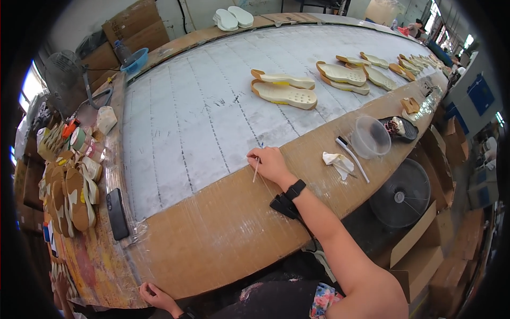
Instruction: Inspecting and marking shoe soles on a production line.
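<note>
My right hand [270, 164] is closed around a thin, pale stick-like tool [255, 174], over the border between the cardboard edging and the white tabletop. A small blue tip shows above the fingers; whether it is a brush or a pen I cannot make out. My left hand [157, 296] rests at the near edge of the cardboard, fingers loosely bent and nothing visible in them. Beyond the right hand, a pair of cream shoe soles [284, 94] with tan ends lies on the white conveyor-like tabletop [175, 122]. Other soles [342, 74] lie farther right.
On the cardboard edging [212, 228] at right are a crumpled tissue [339, 164], a white pen [357, 162], a clear plastic tub [371, 137] and a dark shoe [405, 129]. At left are a black phone [117, 214] and piled tan soles [74, 196]. Another person's hand [62, 284] shows lower left.
</note>
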`<state>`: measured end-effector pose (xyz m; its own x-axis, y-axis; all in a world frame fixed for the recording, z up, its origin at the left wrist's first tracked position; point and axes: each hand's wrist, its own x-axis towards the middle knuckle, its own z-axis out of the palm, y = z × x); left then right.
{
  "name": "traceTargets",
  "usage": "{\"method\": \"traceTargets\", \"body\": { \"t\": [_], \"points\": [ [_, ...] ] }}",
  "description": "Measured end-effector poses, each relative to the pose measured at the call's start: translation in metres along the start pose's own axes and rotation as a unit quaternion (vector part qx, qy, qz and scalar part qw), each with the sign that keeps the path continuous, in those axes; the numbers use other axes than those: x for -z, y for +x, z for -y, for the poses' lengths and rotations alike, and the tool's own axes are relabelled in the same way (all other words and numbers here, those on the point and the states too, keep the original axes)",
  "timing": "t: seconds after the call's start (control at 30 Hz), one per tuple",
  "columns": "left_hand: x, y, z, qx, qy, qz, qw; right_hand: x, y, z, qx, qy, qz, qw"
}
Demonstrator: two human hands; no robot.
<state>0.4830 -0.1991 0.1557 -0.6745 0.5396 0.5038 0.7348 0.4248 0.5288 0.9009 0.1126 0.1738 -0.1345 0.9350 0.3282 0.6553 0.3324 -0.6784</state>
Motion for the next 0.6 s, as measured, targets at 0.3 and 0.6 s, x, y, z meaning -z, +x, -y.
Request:
{"method": "traceTargets", "body": {
  "t": [0.3, 0.6],
  "points": [
    [-0.001, -0.006, 0.011, 0.031, -0.053, -0.045, 0.997, -0.008, 0.0, -0.001, -0.021, -0.062, -0.033, 0.997],
    [0.002, -0.009, -0.008, 0.021, -0.027, -0.043, 0.999, -0.007, 0.004, -0.012, 0.018, -0.131, -0.072, 0.989]
  ]
}}
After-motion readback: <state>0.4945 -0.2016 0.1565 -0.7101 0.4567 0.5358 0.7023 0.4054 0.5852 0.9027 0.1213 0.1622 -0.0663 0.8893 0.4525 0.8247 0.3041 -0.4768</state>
